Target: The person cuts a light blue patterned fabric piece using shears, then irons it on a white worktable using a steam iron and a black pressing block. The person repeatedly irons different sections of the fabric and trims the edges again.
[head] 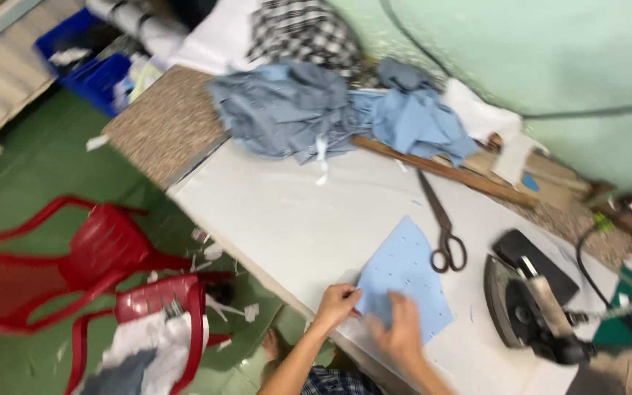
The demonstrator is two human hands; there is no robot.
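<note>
Clearly we press a thin, limp light-blue cloth panel [404, 274] flat on the white padded bench [287, 219]: left hand [336, 303] pinches its near corner, right hand [400, 333] lies blurred, fingers spread on it. Edges suit gripping best. Rusty scissors [442, 223] rest just beyond.

Pale green wall [521, 51] upper right of my view; green floor [31, 168] at left; two red plastic chairs [74, 271] lower left; blue crates [85, 62] upper left.
</note>
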